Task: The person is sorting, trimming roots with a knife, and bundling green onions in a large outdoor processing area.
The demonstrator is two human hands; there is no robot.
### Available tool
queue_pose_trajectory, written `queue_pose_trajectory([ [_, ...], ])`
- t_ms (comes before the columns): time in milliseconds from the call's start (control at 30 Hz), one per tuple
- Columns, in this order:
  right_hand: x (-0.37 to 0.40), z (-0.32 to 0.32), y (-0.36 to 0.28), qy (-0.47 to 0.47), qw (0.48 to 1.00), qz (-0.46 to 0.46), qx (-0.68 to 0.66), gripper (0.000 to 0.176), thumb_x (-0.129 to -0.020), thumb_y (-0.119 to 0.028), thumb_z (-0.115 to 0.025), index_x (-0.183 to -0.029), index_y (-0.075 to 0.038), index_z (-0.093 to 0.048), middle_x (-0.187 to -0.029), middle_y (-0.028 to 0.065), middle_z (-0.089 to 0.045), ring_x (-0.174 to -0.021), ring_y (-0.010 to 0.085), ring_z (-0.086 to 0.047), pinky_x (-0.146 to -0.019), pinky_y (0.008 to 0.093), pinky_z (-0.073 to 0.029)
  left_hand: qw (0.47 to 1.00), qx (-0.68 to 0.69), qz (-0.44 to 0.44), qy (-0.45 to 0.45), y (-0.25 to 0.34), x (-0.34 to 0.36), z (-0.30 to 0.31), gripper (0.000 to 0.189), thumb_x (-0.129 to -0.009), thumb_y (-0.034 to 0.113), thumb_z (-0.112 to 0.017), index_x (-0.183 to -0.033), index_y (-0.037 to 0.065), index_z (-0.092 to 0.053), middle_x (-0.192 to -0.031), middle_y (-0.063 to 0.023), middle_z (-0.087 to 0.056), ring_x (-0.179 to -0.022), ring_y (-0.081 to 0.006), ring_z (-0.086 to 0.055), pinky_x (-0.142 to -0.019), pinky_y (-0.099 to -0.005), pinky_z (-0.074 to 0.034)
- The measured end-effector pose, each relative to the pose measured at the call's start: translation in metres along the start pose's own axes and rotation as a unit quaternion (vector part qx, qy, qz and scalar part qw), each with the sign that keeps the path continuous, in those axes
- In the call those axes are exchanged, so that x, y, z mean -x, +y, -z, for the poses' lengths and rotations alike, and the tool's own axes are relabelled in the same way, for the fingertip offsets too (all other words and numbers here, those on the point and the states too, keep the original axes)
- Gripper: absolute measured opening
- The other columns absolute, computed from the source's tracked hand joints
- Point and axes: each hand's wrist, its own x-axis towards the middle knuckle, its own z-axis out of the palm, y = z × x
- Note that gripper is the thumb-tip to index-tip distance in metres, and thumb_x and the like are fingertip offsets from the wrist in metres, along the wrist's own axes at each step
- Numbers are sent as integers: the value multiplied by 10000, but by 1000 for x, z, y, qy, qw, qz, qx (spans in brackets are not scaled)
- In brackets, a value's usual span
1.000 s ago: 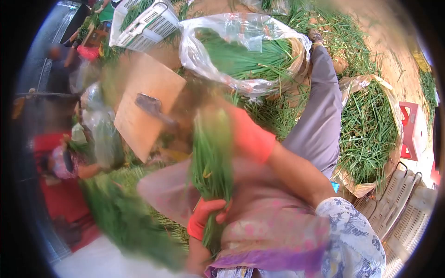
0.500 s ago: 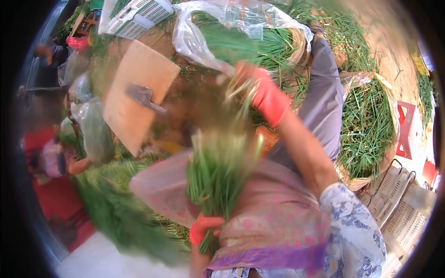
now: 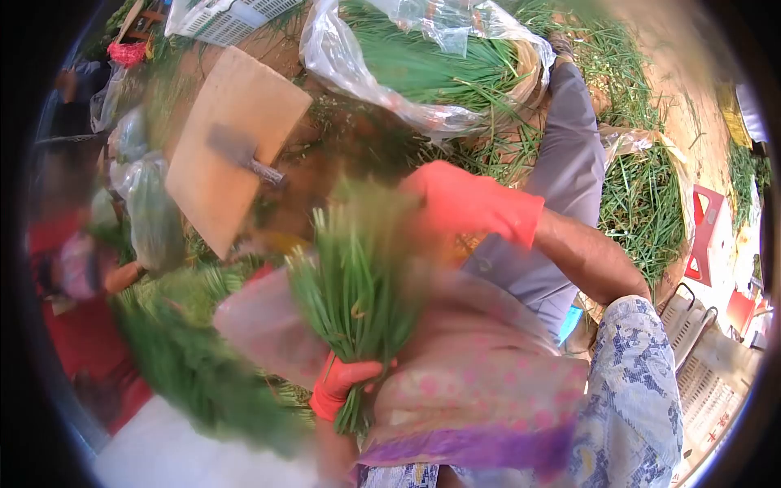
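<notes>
My left hand (image 3: 346,386), in a red-orange glove, is closed around the lower part of a bunch of chives (image 3: 350,305). The pale stem ends of the bunch point up and away from me, above my lap. In a matching glove, my right hand (image 3: 476,202) is beside the upper end of the bunch. Motion smears its fingers, so their hold cannot be made out. A stained, pink-spotted apron (image 3: 480,366) covers my lap beneath the bunch.
A wooden board (image 3: 260,98) with a blurred cleaver (image 3: 236,146) lies ahead. Beyond is a clear plastic bag (image 3: 329,49) of chives. Another bag (image 3: 643,203) of greens stands right, near white crates (image 3: 704,366). A blurred person in red (image 3: 61,285) is at left.
My right hand has come down from near the plastic bag to the top of the bunch. The bunch and my left hand have shifted slightly left and up.
</notes>
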Motion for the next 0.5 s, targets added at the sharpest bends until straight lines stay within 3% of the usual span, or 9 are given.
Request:
queue_pose_trajectory([
  [33,-5,0,12,10,995,-42,-85,367,-853,-271,-754,-1145,-50,-734,-809,42,-691,-732,124,-608,-696,331,-505,1000,-11,7,-5,-1,0,3,609,-697,90,-713,-1280,-8,-569,-860,-109,-673,-541,-115,-509,-495,-247,-378],
  [67,-9,3,27,66,984,-22,-163,311,-849,-232,-758,-1086,-30,-749,-792,26,-688,-698,104,-606,-669,318,-509,1000,-22,15,-12,-1,-2,6,581,-692,87,-713,-1252,-5,-588,-857,-110,-675,-549,-117,-517,-499,-247,-380],
  [100,-4,16,18,95,974,-91,-184,234,-895,-162,-755,-1104,-55,-762,-853,-6,-727,-756,58,-639,-704,264,-526,999,-33,22,-19,-2,-2,7,553,-687,84,-712,-1223,-2,-606,-854,-110,-677,-558,-118,-524,-504,-246,-381],
  [167,15,22,-1,101,954,-104,-264,281,-834,-203,-784,-1066,-47,-755,-814,21,-696,-732,98,-622,-672,313,-516,999,-21,17,23,-5,-4,3,508,-678,87,-711,-1172,2,-628,-840,-107,-673,-564,-117,-527,-487,-245,-368],
  [267,28,-1,-21,71,994,3,-78,316,-836,-246,-770,-1063,-33,-718,-803,123,-691,-754,207,-667,-718,381,-548,999,-10,23,30,-5,-4,0,520,-667,92,-711,-1171,0,-625,-824,-103,-664,-561,-117,-526,-463,-240,-351],
  [367,10,-40,-8,11,996,43,80,354,-838,-286,-755,-1079,-31,-714,-800,150,-687,-764,235,-679,-708,379,-538,1000,0,16,15,5,-2,-12,579,-655,90,-712,-1214,-8,-600,-830,-112,-657,-554,-124,-525,-448,-235,-344],
  [467,16,-24,-24,-13,988,-91,-122,339,-842,-287,-754,-1052,-23,-725,-771,125,-687,-747,197,-680,-701,372,-540,998,57,-12,13,-1,0,-13,637,-639,81,-713,-1253,-16,-576,-854,-132,-653,-549,-133,-528,-445,-233,-354],
  [500,10,-24,-10,33,982,-97,-158,325,-846,-284,-751,-1037,-22,-731,-762,114,-686,-733,182,-675,-693,366,-538,996,84,-25,12,-7,-1,-10,656,-633,77,-713,-1265,-18,-568,-863,-140,-652,-547,-136,-529,-445,-232,-358],
])
